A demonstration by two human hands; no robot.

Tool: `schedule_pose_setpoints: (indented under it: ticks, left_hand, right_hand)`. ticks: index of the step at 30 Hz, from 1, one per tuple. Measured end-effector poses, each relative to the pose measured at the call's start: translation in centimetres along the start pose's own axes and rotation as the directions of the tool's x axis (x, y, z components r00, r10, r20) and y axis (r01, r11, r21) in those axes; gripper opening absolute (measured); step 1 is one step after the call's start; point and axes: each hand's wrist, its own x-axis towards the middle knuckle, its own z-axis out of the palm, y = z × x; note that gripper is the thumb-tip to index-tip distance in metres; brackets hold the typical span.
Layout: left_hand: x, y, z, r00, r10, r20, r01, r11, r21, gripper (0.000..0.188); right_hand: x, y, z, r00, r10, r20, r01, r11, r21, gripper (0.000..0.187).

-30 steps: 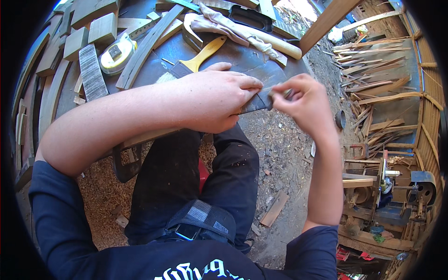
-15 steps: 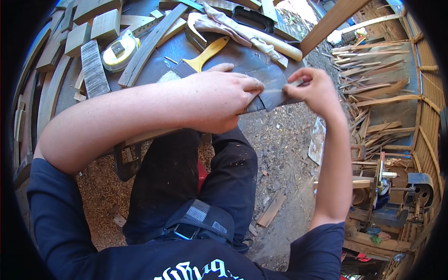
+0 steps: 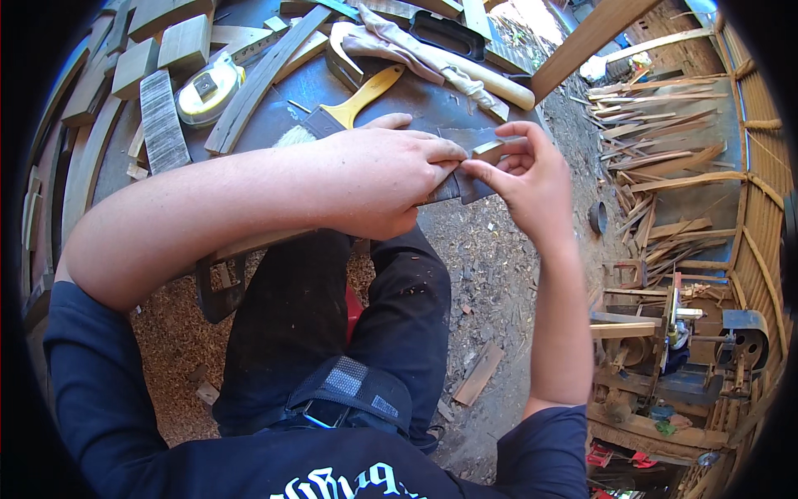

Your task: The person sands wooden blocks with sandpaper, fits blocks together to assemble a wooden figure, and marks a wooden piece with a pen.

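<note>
My left hand [image 3: 374,170] is bent over the bench's near edge, index finger and thumb closed at a dark grey flat piece [image 3: 471,188], perhaps sandpaper. Its palm hides most of what lies beneath. Close by on the right, my right hand [image 3: 532,175] pinches a small pale strip [image 3: 489,151] between thumb and fingers, over the grey piece. I cannot make out the strip's material. Beyond my left wrist lies a yellow-handled paintbrush [image 3: 359,101] with pale bristles partly behind my forearm.
On the dark bench [image 3: 283,125] are a tape measure [image 3: 202,93], a curved wooden strip [image 3: 262,83], wood blocks [image 3: 184,43], a wooden handle [image 3: 490,81] and a crumpled glove [image 3: 391,46]. Shavings [image 3: 179,358] cover the ground. Wood offcuts [image 3: 665,166] and a machine [image 3: 740,341] stand right.
My right hand has moved left, nearer my left hand, bringing the pale strip along. My left hand stays nearly in place. The whole view has shifted slightly.
</note>
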Motion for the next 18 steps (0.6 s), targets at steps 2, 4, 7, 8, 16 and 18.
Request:
schedule_pose_setpoints:
  ticks: [2, 4, 7, 8, 16, 18]
  left_hand:
    - [0.0, 0.1, 0.1, 1.0, -0.025, 0.016, 0.026, 0.999, -0.02, 0.059]
    - [0.4, 0.1, 0.4, 1.0, -0.018, 0.005, 0.018, 1.0, -0.011, 0.06]
    - [0.1, 0.0, 0.7, 0.999, 0.008, -0.043, -0.007, 1.0, 0.009, 0.06]
    - [-0.1, 0.0, 0.7, 0.996, 0.02, -0.082, -0.018, 1.0, 0.024, 0.061]
    - [-0.2, 0.1, 0.6, 0.996, 0.002, -0.092, 0.003, 0.999, 0.049, 0.063]
    - [0.2, 0.3, 0.6, 0.993, 0.03, -0.112, -0.024, 0.998, 0.05, 0.063]
  right_hand:
    - [-0.6, 0.9, 0.9, 0.997, -0.051, -0.065, 0.045, 0.996, -0.081, 0.044]
    - [-1.0, 2.5, 1.9, 0.85, -0.486, -0.205, 0.39, 0.841, -0.376, 0.036]
    - [-1.8, 2.6, 2.2, 0.885, -0.409, -0.221, 0.316, 0.878, -0.36, 0.025]
    - [-1.8, 2.6, 2.2, 0.883, -0.41, -0.229, 0.308, 0.875, -0.374, 0.023]
    - [-3.5, 1.3, 1.1, 0.901, -0.427, -0.078, 0.392, 0.878, -0.276, 0.022]
    - [-2.1, 3.1, -0.7, 0.913, -0.386, -0.133, 0.328, 0.887, -0.326, 0.023]
